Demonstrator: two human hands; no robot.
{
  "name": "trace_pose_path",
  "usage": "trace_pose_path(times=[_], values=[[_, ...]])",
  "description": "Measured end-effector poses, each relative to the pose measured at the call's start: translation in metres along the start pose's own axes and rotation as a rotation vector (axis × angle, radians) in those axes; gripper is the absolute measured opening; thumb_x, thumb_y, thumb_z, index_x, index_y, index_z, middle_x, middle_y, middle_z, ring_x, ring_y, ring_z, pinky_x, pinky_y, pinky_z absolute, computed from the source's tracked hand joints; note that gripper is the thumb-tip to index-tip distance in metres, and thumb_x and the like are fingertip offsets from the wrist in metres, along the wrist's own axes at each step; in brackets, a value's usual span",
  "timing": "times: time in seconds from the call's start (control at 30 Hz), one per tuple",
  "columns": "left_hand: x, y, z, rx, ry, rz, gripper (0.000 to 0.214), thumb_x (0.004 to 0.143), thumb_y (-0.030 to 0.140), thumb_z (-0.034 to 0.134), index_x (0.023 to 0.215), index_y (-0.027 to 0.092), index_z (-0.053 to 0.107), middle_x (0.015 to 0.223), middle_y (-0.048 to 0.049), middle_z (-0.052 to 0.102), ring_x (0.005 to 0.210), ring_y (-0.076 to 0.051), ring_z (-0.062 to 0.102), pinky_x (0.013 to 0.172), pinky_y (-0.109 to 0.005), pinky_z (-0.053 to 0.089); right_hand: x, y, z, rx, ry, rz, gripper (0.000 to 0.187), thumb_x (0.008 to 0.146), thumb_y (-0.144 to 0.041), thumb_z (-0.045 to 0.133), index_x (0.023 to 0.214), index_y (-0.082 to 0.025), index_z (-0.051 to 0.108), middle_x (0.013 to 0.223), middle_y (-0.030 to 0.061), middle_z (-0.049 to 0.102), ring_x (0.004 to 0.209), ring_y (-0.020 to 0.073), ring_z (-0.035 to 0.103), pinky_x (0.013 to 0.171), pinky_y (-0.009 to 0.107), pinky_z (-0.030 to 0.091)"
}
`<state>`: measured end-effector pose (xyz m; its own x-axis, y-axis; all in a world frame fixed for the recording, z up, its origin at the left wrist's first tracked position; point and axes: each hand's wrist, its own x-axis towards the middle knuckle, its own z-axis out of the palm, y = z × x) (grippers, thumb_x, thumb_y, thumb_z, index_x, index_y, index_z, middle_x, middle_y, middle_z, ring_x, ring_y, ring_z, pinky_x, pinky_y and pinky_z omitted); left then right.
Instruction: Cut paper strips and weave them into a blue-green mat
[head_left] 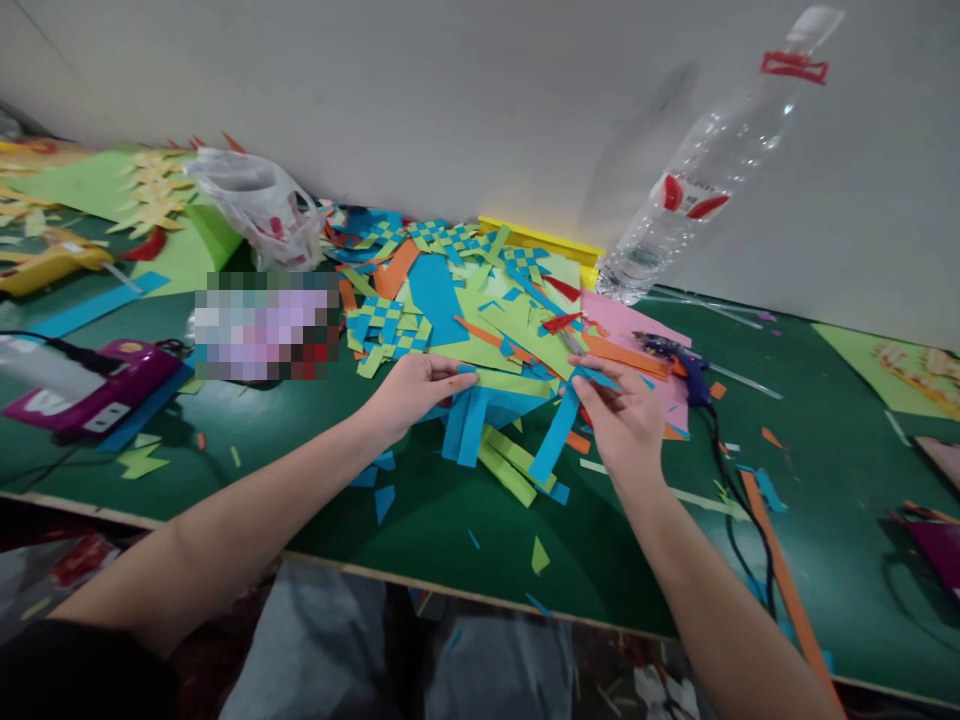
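On the desk [450,545], mid-frame, fingers of the left hand [411,395] and right hand [628,425] pinch blue paper [472,425], a green strip [517,383] lying sideways between them.

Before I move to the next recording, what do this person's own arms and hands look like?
The left hand and right hand are ungloved. Both forearms are bare, with no watch or bracelet showing. A plain black sleeve shows on the left arm; the right one is out of view.
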<state>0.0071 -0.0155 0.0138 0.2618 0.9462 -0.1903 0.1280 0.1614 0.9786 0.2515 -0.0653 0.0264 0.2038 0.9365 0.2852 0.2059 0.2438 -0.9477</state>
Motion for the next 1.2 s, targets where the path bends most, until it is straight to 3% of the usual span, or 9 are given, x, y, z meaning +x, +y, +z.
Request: trace_pose_path(times=[0.3,0.43,0.63,0.9,1.2], values=[[-0.001,0.003,0.002,-0.100,0.011,-0.056,0.033,0.064,0.045,0.080,0.078,0.016,0.071,0.068,-0.0003,0.067,0.060,-0.009,0.058,0.059,-0.020,0.048,0.002,0.000,0.002,0.020,-0.002,-0.032,0.029,0.073,-0.030,0.075,0.099,-0.021,0.066,0.103,0.0073,0.073,0.093,0.0227,0.069,0.077,0.035,0.060],[-0.001,0.004,0.002,-0.122,0.020,-0.059,0.035,0.061,0.045,0.081,0.077,0.015,0.071,0.068,-0.0004,0.066,0.060,-0.009,0.057,0.058,-0.021,0.048,0.003,0.002,0.002,0.031,-0.001,-0.011,0.033,0.066,-0.029,0.081,0.093,-0.021,0.065,0.098,0.0061,0.073,0.087,0.0201,0.070,0.078,0.035,0.059],[-0.001,0.004,0.001,-0.162,0.022,-0.065,0.036,0.061,0.044,0.082,0.078,0.015,0.070,0.071,-0.0010,0.066,0.063,-0.010,0.059,0.060,-0.022,0.049,0.005,0.010,0.002,0.148,-0.027,0.061,0.020,0.066,-0.030,0.080,0.078,-0.021,0.067,0.087,0.0043,0.074,0.082,0.0195,0.070,0.073,0.035,0.060],[0.000,0.002,0.000,-0.155,0.039,-0.068,0.036,0.061,0.044,0.082,0.079,0.015,0.070,0.070,0.0000,0.064,0.063,-0.009,0.058,0.061,-0.022,0.048,0.006,0.009,-0.001,0.129,-0.016,0.164,0.024,0.067,-0.037,0.079,0.080,-0.021,0.067,0.064,-0.0021,0.068,0.052,0.0128,0.063,0.055,0.027,0.056],[0.000,0.003,0.000,-0.163,0.025,-0.057,0.035,0.062,0.044,0.081,0.076,0.014,0.069,0.069,0.0002,0.062,0.064,-0.009,0.057,0.062,-0.022,0.048,0.006,0.005,0.002,0.213,-0.073,0.292,0.031,0.060,-0.035,0.083,0.080,-0.019,0.067,0.060,-0.0015,0.068,0.048,0.0141,0.064,0.050,0.025,0.055]])
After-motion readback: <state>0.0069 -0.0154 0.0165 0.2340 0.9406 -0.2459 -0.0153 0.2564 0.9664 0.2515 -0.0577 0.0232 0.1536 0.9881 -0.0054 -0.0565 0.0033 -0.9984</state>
